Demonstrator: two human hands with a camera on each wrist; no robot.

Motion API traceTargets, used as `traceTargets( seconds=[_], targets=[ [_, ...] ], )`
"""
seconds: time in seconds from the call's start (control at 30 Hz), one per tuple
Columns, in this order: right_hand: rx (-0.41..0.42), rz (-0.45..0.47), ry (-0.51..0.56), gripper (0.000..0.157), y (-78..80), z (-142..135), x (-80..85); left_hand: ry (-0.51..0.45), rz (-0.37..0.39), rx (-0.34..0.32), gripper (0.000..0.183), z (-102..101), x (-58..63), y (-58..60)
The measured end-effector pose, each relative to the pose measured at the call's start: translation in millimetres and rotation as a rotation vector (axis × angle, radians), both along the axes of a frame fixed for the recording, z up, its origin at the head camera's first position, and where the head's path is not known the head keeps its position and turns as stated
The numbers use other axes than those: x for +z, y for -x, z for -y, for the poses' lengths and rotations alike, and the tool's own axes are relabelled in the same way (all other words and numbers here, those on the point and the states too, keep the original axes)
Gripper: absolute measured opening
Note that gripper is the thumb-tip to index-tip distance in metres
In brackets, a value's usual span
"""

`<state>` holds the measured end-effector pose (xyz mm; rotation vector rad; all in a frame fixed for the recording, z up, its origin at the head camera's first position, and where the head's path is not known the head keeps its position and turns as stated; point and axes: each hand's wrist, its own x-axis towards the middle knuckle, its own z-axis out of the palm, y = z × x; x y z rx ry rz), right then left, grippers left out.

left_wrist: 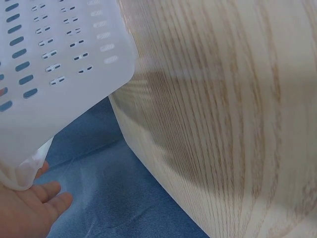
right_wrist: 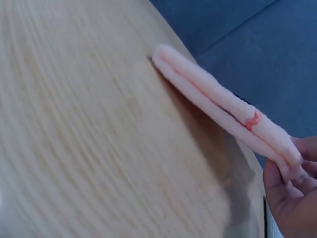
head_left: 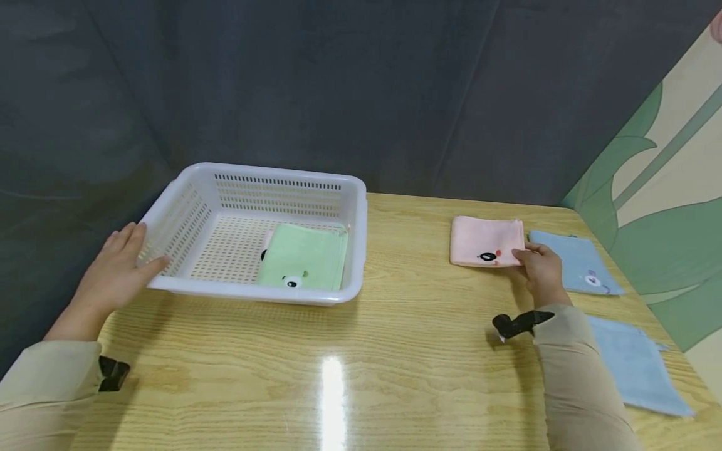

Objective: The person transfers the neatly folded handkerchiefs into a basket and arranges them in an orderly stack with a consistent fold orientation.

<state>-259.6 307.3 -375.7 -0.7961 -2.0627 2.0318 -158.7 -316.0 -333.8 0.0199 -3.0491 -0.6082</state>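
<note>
A pink folded towel [head_left: 486,241] with an embroidered face is pinched at its right edge by my right hand [head_left: 543,270]. In the right wrist view, the layered edge of this towel [right_wrist: 223,106] tilts up off the tabletop, held between thumb and fingers [right_wrist: 309,171]. My left hand [head_left: 115,272] rests at the near left corner of a white plastic basket [head_left: 262,295], fingers fairly straight and thumb over the rim. Inside the basket lies a green folded towel [head_left: 307,250], partly covering a pink one [head_left: 266,241]. The left wrist view shows the basket's slotted wall [left_wrist: 64,74] beside my fingers [left_wrist: 49,198].
Two blue towels lie at the table's right side, one farther back [head_left: 572,260] and one nearer [head_left: 637,363]. A dark curtain [head_left: 338,94] hangs behind the wooden table [head_left: 242,369]. A wall with painted leaves [head_left: 677,250] borders the right.
</note>
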Motion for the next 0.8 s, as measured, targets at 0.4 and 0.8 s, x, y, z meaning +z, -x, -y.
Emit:
traceTargets(
  seconds=[0.4,0.8],
  targets=[
    [-0.017,-0.100,0.173,0.024,8.7,-0.5,-1.4,0.000,-0.001,-0.006,0.076,-0.2,0.8,-0.6],
    [0.027,-0.279,0.279,0.048,35.9,-26.4,-41.3,-0.002,-0.006,0.007,0.075,-1.4,0.3,-0.4]
  ],
)
